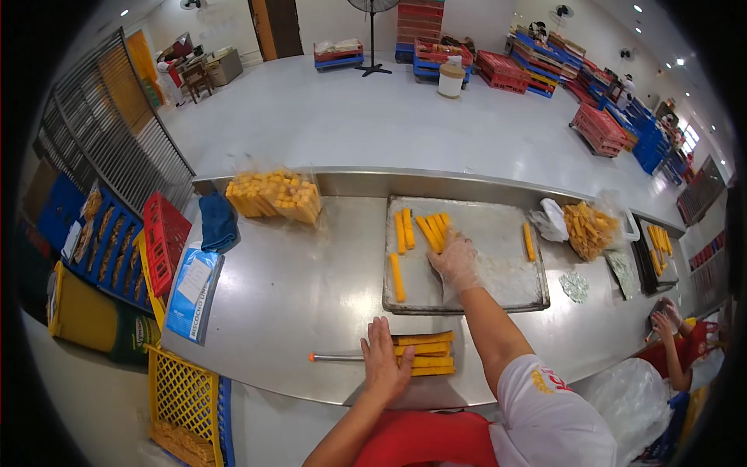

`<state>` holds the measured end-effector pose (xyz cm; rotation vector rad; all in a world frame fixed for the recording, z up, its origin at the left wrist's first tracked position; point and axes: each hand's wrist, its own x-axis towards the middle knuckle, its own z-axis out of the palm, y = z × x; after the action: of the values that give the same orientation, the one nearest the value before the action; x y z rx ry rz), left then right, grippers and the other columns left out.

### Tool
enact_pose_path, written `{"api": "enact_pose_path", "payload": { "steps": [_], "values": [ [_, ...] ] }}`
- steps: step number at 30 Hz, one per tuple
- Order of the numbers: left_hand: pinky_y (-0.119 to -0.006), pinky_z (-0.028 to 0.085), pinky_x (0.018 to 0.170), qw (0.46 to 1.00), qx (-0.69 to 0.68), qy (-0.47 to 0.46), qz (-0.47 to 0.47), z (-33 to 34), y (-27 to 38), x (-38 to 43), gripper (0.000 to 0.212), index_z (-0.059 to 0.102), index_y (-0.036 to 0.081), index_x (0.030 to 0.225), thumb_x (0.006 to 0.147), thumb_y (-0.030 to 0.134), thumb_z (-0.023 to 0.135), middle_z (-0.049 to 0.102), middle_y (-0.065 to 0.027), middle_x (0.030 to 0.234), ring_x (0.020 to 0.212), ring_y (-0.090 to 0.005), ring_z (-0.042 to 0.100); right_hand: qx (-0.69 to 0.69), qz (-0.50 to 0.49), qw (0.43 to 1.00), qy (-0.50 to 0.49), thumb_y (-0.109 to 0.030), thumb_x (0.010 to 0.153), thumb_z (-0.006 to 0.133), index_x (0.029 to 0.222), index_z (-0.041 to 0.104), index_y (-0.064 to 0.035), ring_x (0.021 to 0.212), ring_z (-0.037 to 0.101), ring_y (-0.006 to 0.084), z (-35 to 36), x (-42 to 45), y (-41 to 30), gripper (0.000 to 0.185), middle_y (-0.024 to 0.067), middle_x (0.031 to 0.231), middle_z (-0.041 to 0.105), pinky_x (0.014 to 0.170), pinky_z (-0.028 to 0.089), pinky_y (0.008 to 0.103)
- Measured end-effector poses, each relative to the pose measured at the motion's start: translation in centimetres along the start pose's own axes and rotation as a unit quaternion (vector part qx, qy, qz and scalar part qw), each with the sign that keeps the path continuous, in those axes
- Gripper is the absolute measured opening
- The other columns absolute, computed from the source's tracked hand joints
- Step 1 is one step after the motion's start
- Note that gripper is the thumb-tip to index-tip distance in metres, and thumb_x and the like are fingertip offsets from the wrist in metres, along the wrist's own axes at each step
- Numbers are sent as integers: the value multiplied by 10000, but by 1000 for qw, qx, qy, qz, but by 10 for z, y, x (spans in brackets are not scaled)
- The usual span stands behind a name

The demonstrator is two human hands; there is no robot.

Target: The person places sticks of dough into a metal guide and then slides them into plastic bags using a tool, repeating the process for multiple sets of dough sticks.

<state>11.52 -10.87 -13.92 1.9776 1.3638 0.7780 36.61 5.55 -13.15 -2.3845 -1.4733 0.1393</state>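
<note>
My right hand [455, 262], in a clear plastic glove, is over the metal baking tray [502, 280]. Its thumb and fingers are around the lower ends of a slanted group of yellow bread-like sticks [432, 230]. More sticks [404, 229] lie at the tray's left side, and a lone stick [529, 241] lies at its right. Closer to me, my bare left hand [385, 363] is held flat, fingers straight, against the left ends of several yellow sticks [432, 353]. These lie on a dark flat holder, with an orange-tipped metal rod [335, 357] reaching out left.
A clear bag of packed sticks [274, 195] stands by a blue cloth [217, 222] and a blue-white package [192, 292]. Right of the tray is a bag of broken pieces [589, 227]. A co-worker's hands [665, 321] are at far right. A yellow crate [184, 403] stands below left.
</note>
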Motion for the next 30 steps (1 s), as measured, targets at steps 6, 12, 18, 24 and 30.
{"api": "enact_pose_path", "payload": {
  "steps": [6,12,18,24,30],
  "values": [
    [-571,169,1185,996,-75,25,29,6,-10,-3,710,223,-46,1535,1043,435,399,292,-283,1563,1455,-461,259,48,-52,997,-24,-415,786,683,1388,531,-42,1175,553,421,-11,-9,26,725,270,1269,576,1010,450,476],
    [-541,193,1179,990,-120,57,40,7,-21,-6,579,392,-18,1441,1071,420,313,399,-253,1505,1417,-438,343,532,-128,761,-349,-427,705,748,1371,572,-26,1217,558,345,-87,-125,68,797,203,1283,599,1062,419,431],
    [-529,175,1188,984,-173,39,36,12,-13,4,625,443,-5,1364,1069,499,220,398,-251,1502,1451,-418,293,188,-394,886,-154,-390,698,740,1411,512,-45,1271,451,435,-89,-189,87,825,252,1394,483,1097,354,511],
    [-420,174,1212,927,-375,-3,8,13,-4,8,819,294,11,1499,999,660,274,301,-177,1573,1479,-312,247,366,-286,881,-90,-465,883,595,1519,336,-12,1455,241,434,-59,-214,75,823,269,1570,261,1198,181,493],
    [-397,174,1220,868,-492,-48,-43,18,18,9,1016,214,-11,1539,921,787,326,262,-163,1595,1485,-270,237,464,-119,870,-118,-474,1002,492,1581,120,5,1540,8,352,-42,-238,50,838,234,1654,50,1232,35,420]
  ]
}}
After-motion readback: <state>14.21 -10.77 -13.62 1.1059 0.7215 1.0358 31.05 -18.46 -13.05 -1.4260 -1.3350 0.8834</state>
